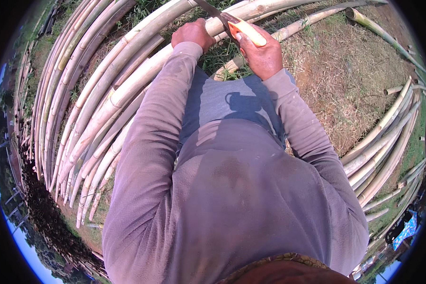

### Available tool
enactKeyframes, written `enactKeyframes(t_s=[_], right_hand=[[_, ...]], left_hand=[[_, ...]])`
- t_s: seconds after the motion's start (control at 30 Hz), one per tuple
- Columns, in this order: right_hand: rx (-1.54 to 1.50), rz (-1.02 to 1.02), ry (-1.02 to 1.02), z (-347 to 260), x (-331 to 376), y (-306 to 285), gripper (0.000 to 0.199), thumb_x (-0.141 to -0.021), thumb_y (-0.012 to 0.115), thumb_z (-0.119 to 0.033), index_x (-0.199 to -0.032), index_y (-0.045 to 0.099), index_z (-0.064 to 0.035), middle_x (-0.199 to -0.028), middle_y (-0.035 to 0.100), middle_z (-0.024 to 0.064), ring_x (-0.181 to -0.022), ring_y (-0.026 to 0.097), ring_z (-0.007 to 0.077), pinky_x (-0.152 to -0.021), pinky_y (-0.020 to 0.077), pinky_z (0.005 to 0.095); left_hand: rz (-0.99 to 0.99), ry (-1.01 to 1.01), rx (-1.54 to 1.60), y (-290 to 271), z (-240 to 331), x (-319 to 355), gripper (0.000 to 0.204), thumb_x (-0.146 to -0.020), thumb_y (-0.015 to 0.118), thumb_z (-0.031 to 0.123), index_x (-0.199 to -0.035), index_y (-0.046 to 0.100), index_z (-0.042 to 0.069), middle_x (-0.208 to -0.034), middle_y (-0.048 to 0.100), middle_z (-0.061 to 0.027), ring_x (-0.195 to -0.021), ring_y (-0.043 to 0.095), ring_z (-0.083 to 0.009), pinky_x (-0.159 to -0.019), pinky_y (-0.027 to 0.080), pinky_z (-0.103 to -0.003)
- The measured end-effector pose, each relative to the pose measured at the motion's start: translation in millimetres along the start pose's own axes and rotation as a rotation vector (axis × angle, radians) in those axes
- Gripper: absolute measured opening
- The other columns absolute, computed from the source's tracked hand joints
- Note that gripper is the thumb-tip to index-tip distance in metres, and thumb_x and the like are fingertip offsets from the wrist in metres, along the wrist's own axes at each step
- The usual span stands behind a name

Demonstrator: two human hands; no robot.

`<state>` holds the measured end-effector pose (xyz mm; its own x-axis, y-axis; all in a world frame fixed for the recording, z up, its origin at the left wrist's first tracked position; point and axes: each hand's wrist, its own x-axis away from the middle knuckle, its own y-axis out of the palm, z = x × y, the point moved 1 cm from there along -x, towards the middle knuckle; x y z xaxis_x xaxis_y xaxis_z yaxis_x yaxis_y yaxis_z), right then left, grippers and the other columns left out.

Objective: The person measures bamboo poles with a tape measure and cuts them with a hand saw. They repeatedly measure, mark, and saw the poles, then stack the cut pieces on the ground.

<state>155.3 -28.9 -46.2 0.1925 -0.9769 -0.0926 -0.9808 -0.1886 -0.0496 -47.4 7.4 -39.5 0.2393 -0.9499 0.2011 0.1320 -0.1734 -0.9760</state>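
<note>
In front of the blue trousers (210, 97), the right grip (264, 56) is clamped on a smooth orange-and-cream handle (252, 34), its flat, dark blade (207, 6) angled over a pale, ringed bamboo pole (128, 92). The left grip (192, 36) curls on that pole; whether it clamps, I cannot tell. Dry grass (331, 80) and stacked poles (381, 146) surround them.

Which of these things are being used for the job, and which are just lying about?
In use:
- saw with an orange-and-yellow handle, held in the right hand
- bamboo pole under the left hand

Apparently just lying about:
- pole pile on the right
- blue patterned item at lower right, too small to identify
</note>
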Motion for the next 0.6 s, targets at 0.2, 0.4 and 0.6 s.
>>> enactKeyframes(t_s=[0.2, 0.4, 0.6], right_hand=[[-0.118, 0.003, 0.018, -5.0, 183.3, -95.5, 0.049, -0.097, 0.066, 0.0, -0.142, 0.05, 0.0101, -0.135, 0.064, 0.0198, -0.122, 0.065, 0.0247, -0.1, 0.0551, 0.0353], [0.025, 0.056, -0.032, 13.9, 51.3, -18.8, 0.04, -0.094, 0.075, -0.009, -0.13, 0.064, 0.0047, -0.116, 0.073, 0.0107, -0.096, 0.066, 0.0096, -0.084, 0.0547, 0.0263], [-0.023, 0.02, 0.074, 3.1, 95.8, -45.7, 0.044, -0.096, 0.073, -0.01, -0.134, 0.06, 0.0068, -0.123, 0.071, 0.015, -0.103, 0.068, 0.0166, -0.088, 0.0554, 0.0298]], left_hand=[[-0.038, -0.034, 0.0, 8.6, -17.3, 4.1, 0.055, -0.081, 0.075, 0.046, -0.125, 0.065, 0.015, -0.118, 0.073, -0.0158, -0.113, 0.069, -0.0348, -0.098, 0.055, -0.046], [-0.025, -0.002, 0.001, 6.0, -0.1, 3.3, 0.054, -0.081, 0.076, 0.046, -0.124, 0.066, 0.015, -0.119, 0.073, -0.016, -0.113, 0.069, -0.0349, -0.097, 0.055, -0.048], [-0.04, -0.042, 0.001, 7.1, -12.5, 2.9, 0.058, -0.08, 0.078, 0.049, -0.125, 0.066, 0.016, -0.119, 0.073, -0.0152, -0.113, 0.069, -0.0349, -0.097, 0.055, -0.047]])
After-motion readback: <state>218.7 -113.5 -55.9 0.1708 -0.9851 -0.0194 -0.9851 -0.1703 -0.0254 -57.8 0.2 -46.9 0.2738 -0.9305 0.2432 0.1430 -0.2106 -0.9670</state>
